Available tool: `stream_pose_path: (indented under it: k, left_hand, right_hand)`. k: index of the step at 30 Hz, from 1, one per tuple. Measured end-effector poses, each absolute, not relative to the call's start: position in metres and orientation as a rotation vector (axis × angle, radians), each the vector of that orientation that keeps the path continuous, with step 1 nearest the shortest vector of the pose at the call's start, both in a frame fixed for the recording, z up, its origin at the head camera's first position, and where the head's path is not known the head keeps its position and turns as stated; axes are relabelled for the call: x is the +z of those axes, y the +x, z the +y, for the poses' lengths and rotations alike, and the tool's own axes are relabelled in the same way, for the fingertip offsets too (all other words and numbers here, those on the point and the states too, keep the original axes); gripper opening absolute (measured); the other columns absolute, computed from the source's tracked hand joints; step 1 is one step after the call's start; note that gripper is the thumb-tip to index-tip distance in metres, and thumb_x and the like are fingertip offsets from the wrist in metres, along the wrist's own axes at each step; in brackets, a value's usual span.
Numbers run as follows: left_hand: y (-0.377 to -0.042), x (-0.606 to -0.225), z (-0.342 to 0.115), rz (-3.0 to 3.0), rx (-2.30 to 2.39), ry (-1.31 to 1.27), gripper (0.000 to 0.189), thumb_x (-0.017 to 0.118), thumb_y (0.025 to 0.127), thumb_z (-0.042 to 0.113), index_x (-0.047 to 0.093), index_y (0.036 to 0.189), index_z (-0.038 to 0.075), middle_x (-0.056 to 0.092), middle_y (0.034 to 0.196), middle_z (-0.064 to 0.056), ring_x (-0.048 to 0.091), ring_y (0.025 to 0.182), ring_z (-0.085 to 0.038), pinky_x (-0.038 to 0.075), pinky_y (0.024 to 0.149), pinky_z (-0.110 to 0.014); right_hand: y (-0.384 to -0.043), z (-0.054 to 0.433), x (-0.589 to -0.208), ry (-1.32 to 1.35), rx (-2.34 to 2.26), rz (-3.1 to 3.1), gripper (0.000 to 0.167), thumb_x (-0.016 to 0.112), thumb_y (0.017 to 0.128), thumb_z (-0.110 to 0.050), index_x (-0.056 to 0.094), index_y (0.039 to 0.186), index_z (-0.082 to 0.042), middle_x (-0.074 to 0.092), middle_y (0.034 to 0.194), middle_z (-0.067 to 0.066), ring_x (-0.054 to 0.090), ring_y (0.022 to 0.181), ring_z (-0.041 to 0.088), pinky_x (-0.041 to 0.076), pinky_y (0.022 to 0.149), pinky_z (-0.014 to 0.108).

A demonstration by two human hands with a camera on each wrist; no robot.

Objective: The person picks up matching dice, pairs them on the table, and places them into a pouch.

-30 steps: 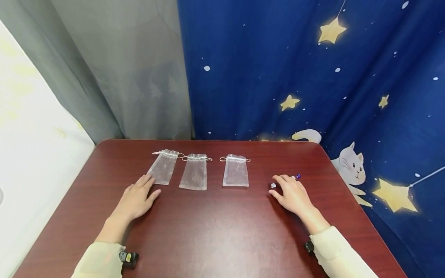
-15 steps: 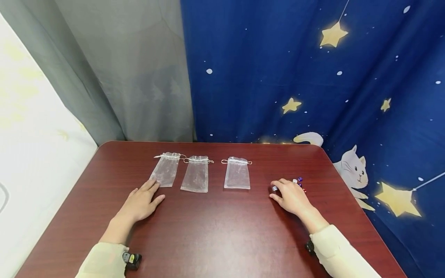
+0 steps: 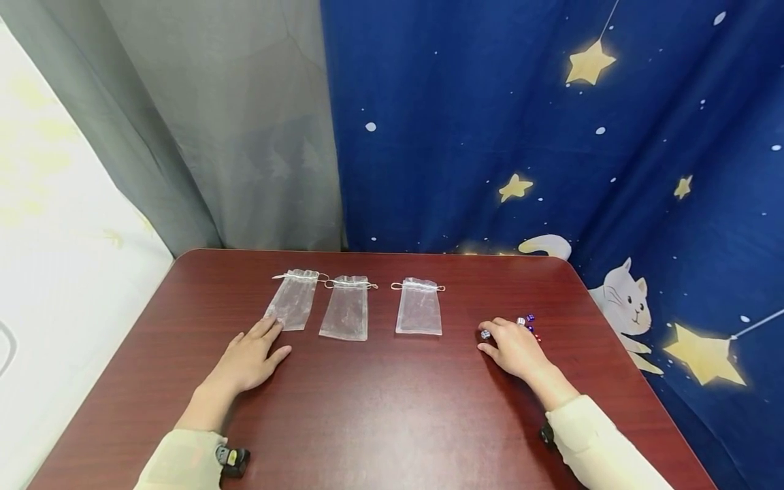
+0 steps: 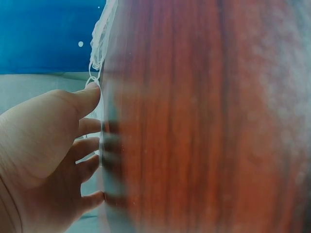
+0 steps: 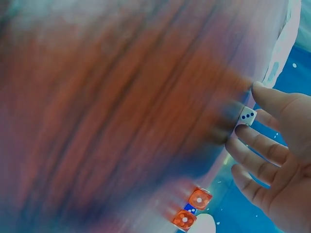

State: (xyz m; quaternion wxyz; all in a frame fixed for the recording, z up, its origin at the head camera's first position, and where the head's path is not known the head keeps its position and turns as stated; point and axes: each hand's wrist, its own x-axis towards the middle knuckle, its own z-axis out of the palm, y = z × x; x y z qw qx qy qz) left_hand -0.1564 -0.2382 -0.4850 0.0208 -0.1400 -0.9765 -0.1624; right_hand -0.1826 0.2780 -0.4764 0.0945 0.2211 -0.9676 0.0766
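My left hand rests on the table, fingers straight, its fingertips at the lower corner of the leftmost sheer drawstring bag. To its right lie a second mesh bag and a third bag, all flat with white cords. On the right, my right hand reaches down with thumb and fingers apart. A white die with dark pips sits between its thumb and fingertips. Behind the hand are another white die, a blue die and orange-red dice, partly hidden in the head view.
The dark red wooden table has rounded far corners. Beyond its far edge hang a grey curtain and a blue curtain with stars and a cat. A black wrist camera sits at the left cuff.
My left hand has slid slightly forward and right to the bag's corner. My right fingers have come down closer around the white die. The head view has shifted a little.
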Motion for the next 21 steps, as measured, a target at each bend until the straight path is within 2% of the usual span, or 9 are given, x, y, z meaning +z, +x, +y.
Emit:
stream_pose_path:
  k: [10,21]
  left_hand:
    - [-0.155,-0.483,-0.238,-3.032,-0.512,-0.438,0.058,0.06,0.101,0.034,0.053,0.141,-0.008,0.041,0.152,-0.029,0.037,0.142,-0.045,0.03,0.108,-0.072]
    - [-0.157,-0.486,-0.238,-3.037,-0.522,-0.429,0.059,0.06,0.101,0.034,0.052,0.142,-0.007,0.04,0.153,-0.029,0.036,0.143,-0.045,0.028,0.108,-0.072]
  right_hand:
    - [-0.184,0.277,-0.477,0.645,0.266,-2.902,0.015,0.078,0.088,-0.012,0.074,0.1,-0.005,0.067,0.091,0.007,0.069,0.088,0.029,0.056,0.078,0.05]
    - [-0.18,0.267,-0.464,0.675,0.264,-2.873,0.012,0.078,0.089,-0.014,0.073,0.098,-0.008,0.067,0.089,0.003,0.07,0.084,0.028,0.056,0.074,0.049]
